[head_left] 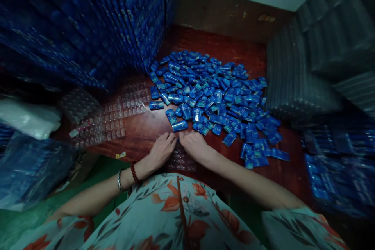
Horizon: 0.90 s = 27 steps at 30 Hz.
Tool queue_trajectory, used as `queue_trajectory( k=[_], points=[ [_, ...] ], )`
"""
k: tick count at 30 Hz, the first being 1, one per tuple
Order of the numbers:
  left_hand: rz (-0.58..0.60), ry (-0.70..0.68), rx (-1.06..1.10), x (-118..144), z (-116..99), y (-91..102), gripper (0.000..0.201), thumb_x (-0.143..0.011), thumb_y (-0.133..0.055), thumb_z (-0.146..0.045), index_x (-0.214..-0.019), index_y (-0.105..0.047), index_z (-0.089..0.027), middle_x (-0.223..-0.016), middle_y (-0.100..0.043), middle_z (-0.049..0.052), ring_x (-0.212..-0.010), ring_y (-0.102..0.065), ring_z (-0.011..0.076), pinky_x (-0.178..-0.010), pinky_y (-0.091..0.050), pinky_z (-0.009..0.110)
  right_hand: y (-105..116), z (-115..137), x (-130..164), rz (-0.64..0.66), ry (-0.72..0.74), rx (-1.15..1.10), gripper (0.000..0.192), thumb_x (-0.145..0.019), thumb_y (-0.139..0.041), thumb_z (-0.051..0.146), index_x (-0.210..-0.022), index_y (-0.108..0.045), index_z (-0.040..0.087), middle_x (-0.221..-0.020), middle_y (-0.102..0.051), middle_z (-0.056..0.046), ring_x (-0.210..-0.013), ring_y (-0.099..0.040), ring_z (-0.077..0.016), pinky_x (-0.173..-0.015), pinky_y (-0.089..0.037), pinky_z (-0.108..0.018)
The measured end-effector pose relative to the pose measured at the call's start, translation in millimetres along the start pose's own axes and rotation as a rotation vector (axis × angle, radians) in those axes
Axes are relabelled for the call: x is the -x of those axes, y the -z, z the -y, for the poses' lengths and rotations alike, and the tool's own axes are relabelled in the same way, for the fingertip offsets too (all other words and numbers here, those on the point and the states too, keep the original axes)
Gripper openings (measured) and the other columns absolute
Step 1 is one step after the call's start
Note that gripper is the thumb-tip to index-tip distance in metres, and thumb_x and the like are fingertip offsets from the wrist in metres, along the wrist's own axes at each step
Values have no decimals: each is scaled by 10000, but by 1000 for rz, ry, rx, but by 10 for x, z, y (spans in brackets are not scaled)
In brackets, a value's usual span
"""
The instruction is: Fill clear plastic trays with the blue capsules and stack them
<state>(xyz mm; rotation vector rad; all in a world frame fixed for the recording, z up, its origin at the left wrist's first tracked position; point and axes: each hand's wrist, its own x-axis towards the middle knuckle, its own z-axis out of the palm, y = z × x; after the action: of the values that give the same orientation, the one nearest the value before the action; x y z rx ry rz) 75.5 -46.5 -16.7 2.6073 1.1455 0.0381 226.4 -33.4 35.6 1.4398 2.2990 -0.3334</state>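
My left hand (163,149) and my right hand (193,147) meet at the near side of a wooden table, fingers curled and closed. Whatever they pinch is hidden beneath the fingers. Under and between them lies a clear plastic blister tray (182,161) with rows of small cavities. Just beyond my fingertips is a blue wrapped packet (179,126), the closest of a large loose heap of small blue packets (205,90). A red bead bracelet and a silver bangle circle my left wrist.
More clear blister trays (108,123) lie to the left. Tall stacks of filled blue trays (117,19) rise at the back left. Grey stacked trays (301,66) and blue packs (340,160) stand on the right. A yellow scrap (120,155) sits at the table's (137,131) near edge.
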Motion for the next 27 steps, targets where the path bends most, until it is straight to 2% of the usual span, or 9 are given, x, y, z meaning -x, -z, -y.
queue_trajectory(
  k=[5, 8, 10, 12, 15, 19, 22, 24, 27],
  points=[
    [-87, 52, -9, 50, 19, -111, 352, -871, -344, -65, -1160, -538, -120, -1011, -566, 126, -928, -505, 235, -797, -436, 376, -66, 131, -6, -62, -44, 2, 232, -879, -345, 41, -987, -543, 95, -857, -659, -174, -779, -653, -217, -614, -474, -283],
    [-148, 72, 69, 103, 70, -86, 359, -905, -405, -193, -1252, -496, -172, -1006, -567, 107, -924, -503, 239, -782, -437, 381, -77, 145, 70, -80, -91, -7, 225, -898, -353, 77, -1022, -538, 103, -874, -656, -177, -788, -655, -218, -629, -474, -285],
    [-225, 57, 199, 117, 164, -25, 412, -910, -446, -312, -1308, -450, -205, -1063, -555, 102, -965, -502, 243, -811, -437, 386, -55, 71, 149, -55, -100, -53, 217, -925, -390, 171, -1088, -524, 124, -848, -665, -147, -774, -659, -216, -628, -467, -277],
    [-329, 61, 374, 69, 313, 38, 403, -931, -404, -341, -1309, -449, -210, -1107, -541, 95, -1008, -506, 225, -864, -432, 374, -15, -73, 200, -51, -116, -116, 273, -932, -422, 260, -1182, -492, 178, -845, -672, -102, -757, -659, -211, -622, -455, -269],
    [-426, 99, 519, -175, 594, 71, 337, -949, -357, -310, -1219, -523, -195, -1110, -529, 87, -1026, -516, 200, -909, -425, 353, 24, -319, 118, -132, -114, -158, 325, -914, -447, 221, -1231, -492, 272, -988, -646, -64, -826, -640, -196, -646, -437, -257],
    [-282, 93, 422, -664, 853, 7, 443, -844, -558, -408, -1195, -517, -142, -1115, -508, 124, -1016, -509, 257, -887, -433, 408, -52, -454, -226, -204, 50, -101, 410, -868, -475, 125, -1254, -503, 264, -1129, -547, -79, -981, -561, -203, -712, -433, -261],
    [-200, 53, 386, -884, 901, -30, 447, -793, -619, -421, -1110, -538, -117, -1078, -518, 134, -980, -510, 267, -857, -436, 403, -158, -444, -411, -222, 74, -53, 336, -845, -521, 136, -1176, -547, 186, -1108, -533, -102, -1003, -528, -226, -754, -437, -296],
    [-209, 52, 427, -892, 909, -29, 450, -770, -646, -413, -1081, -526, -111, -1050, -526, 127, -951, -511, 254, -834, -438, 382, -227, -454, -416, -256, 43, -77, 258, -832, -549, 153, -1089, -572, 149, -1083, -545, -111, -997, -527, -236, -771, -440, -316],
    [-271, 108, 518, -702, 932, 6, 416, -769, -643, -403, -1041, -511, -118, -994, -541, 96, -889, -510, 220, -802, -435, 351, -338, -534, -234, -365, -27, -260, 224, -862, -515, 177, -1081, -555, 150, -1043, -582, -105, -954, -556, -221, -765, -450, -316]
  ],
)
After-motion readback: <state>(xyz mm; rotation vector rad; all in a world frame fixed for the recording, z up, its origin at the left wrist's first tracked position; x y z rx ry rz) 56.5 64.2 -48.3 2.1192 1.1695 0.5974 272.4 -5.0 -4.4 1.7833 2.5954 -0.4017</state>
